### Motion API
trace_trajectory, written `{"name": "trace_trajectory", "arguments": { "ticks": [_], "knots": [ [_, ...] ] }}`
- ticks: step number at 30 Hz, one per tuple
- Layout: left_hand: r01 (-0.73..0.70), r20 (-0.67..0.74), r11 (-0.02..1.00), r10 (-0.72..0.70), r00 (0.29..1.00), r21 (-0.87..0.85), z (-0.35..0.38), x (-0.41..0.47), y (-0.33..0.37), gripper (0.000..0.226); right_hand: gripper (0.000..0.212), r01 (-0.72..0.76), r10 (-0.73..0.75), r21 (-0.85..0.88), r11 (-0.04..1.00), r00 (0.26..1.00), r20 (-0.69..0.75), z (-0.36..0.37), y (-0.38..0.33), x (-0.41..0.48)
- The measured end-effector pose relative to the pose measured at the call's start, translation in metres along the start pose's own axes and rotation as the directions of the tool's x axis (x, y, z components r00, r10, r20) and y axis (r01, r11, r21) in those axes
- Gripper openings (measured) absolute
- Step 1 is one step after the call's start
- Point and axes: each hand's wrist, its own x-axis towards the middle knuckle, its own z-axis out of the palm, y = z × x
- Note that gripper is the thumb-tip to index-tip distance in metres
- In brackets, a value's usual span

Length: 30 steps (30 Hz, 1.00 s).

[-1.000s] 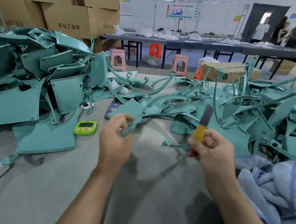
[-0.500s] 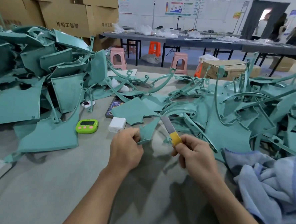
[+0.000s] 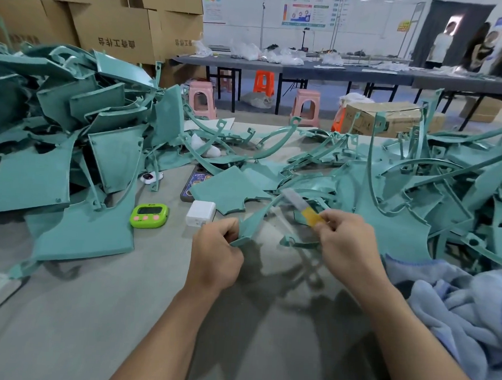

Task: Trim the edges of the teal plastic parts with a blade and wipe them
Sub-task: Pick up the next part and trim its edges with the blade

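Grey table is sitting in a workshop, with cardboard boxes stacking up far left. The blade is showing up blurry, so I can't tell if it's touching anything. Left hand is pinching a thin teal part near centre, and right hand is gripping the blade's yellow handle just to the right. A big teal pile is crowding the left, with a green timer lying beside it and a blue cloth bunching up near right.
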Motion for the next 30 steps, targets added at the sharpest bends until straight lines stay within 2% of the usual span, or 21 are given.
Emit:
{"name": "trace_trajectory", "arguments": {
  "ticks": [2, 4, 7, 10, 12, 14, 16, 17, 19, 22, 24, 25, 27, 30],
  "knots": [
    [-0.037, -0.002, 0.998, 0.037, 0.999, -0.047, -0.005, -0.002, 0.002, 0.034, 0.027, -0.062, 0.059, -0.024, 0.998, 0.994, -0.095, -0.007, 0.003, 0.009],
    [-0.064, -0.022, 0.994, 0.062, 0.998, -0.085, -0.010, -0.001, 0.002, 0.031, 0.027, -0.060, 0.073, 0.077, 0.995, 0.983, -0.170, -0.011, 0.008, 0.009],
    [-0.057, -0.040, 0.989, 0.052, 0.998, -0.137, -0.015, 0.006, 0.004, 0.030, 0.014, 0.106, -0.077, 0.292, 0.951, 0.991, -0.108, -0.008, 0.000, -0.008],
    [-0.077, -0.049, 0.981, 0.069, 0.996, -0.180, -0.020, 0.011, 0.008, 0.034, 0.010, 0.210, -0.209, 0.305, 0.929, 0.977, -0.036, 0.000, -0.012, -0.021],
    [-0.069, -0.053, 0.977, 0.060, 0.997, -0.200, -0.023, 0.009, 0.008, 0.035, 0.014, 0.151, -0.132, 0.243, 0.958, 0.987, -0.094, -0.002, -0.010, -0.014],
    [-0.054, -0.059, 0.976, 0.043, 0.997, -0.209, -0.025, 0.008, 0.006, 0.034, 0.020, -0.025, 0.058, 0.170, 0.985, 0.980, -0.192, -0.012, 0.001, -0.002],
    [-0.043, -0.046, 0.978, 0.034, 0.998, -0.204, -0.026, 0.008, 0.006, 0.033, 0.024, -0.188, 0.217, 0.118, 0.975, 0.926, -0.311, -0.024, 0.016, 0.005],
    [-0.038, -0.035, 0.978, 0.032, 0.999, -0.205, -0.026, 0.008, 0.006, 0.033, 0.025, -0.212, 0.243, 0.124, 0.969, 0.899, -0.365, -0.027, 0.022, 0.005],
    [-0.032, -0.023, 0.979, 0.028, 0.999, -0.203, -0.025, 0.009, 0.005, 0.033, 0.025, -0.117, 0.194, 0.214, 0.970, 0.901, -0.388, -0.025, 0.024, 0.000],
    [-0.039, -0.024, 0.984, 0.035, 0.999, -0.175, -0.023, 0.011, 0.006, 0.033, 0.019, 0.102, -0.024, 0.335, 0.937, 0.973, -0.232, -0.015, 0.006, -0.010],
    [-0.032, -0.035, 0.985, 0.027, 0.999, -0.172, -0.024, 0.011, 0.006, 0.040, 0.017, 0.145, -0.096, 0.302, 0.942, 0.980, -0.172, -0.006, -0.002, -0.012],
    [-0.021, -0.043, 0.985, 0.014, 0.999, -0.169, -0.026, 0.011, 0.005, 0.044, 0.019, 0.124, -0.077, 0.272, 0.954, 0.981, -0.179, -0.004, -0.002, -0.011],
    [-0.008, -0.050, 0.989, 0.001, 0.999, -0.148, -0.028, 0.011, 0.003, 0.051, 0.025, -0.017, 0.064, 0.203, 0.979, 0.972, -0.226, -0.007, 0.006, -0.005],
    [0.001, -0.025, 0.993, -0.004, 1.000, -0.119, -0.029, 0.011, 0.006, 0.056, 0.027, -0.294, 0.325, 0.138, 0.946, 0.875, -0.359, -0.023, 0.029, 0.004]
  ]
}}
